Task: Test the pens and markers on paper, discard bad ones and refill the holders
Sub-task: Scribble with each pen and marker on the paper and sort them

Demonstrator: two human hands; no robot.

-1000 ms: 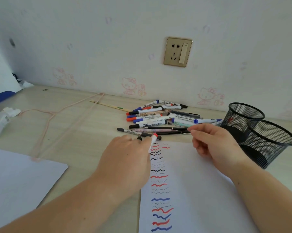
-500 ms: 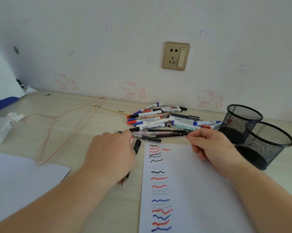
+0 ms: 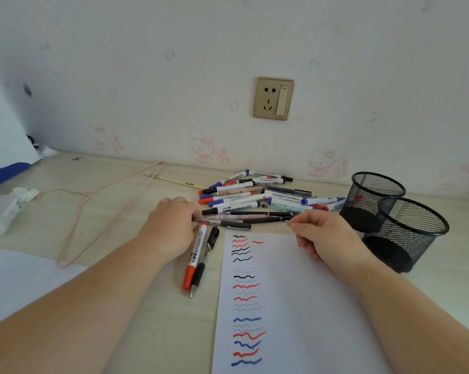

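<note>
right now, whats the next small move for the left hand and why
Probably pinch one pen from the near edge of the pile and lift it. The left hand already rests on the pens there, the red marker lies set down beside the test sheet, and both mesh holders look unfilled.

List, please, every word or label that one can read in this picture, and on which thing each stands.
"WHITEBOARD": on the red marker lying beside the paper.
"WHITEBOARD": on the black-capped marker at the front of the pile.
Print on the other pens and the small green mark on the ruler: too small to read.
</note>
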